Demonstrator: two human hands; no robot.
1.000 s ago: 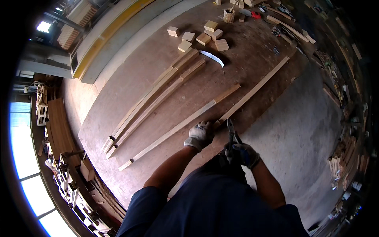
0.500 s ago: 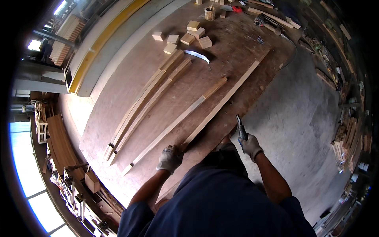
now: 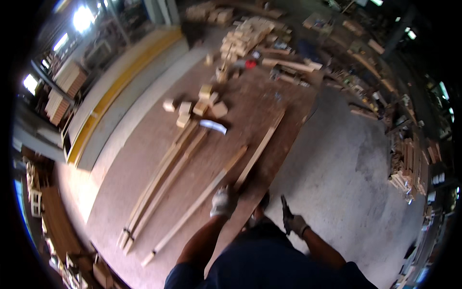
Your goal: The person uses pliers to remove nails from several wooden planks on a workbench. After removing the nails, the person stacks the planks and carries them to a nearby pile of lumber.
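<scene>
the left hand (image 3: 224,202) in a pale glove is closing on the near end of a short wooden slat (image 3: 260,148) at the brown board floor's (image 3: 144,159) near right edge — the right hand (image 3: 298,224) is gripping a dark hammer (image 3: 285,212) over the concrete. several long slats (image 3: 166,178) are lying loose and unjoined, with small wood blocks (image 3: 192,107) beyond — assembly looks barely begun.

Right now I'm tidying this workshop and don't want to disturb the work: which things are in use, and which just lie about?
In use:
- gloved left hand on the long pale wooden strip
- gloved right hand holding a dark hand tool
- second long wooden strip lying alongside

Lying about:
- small pale wooden blocks
- pair of long slats
- stacked offcuts
- small red object
</scene>
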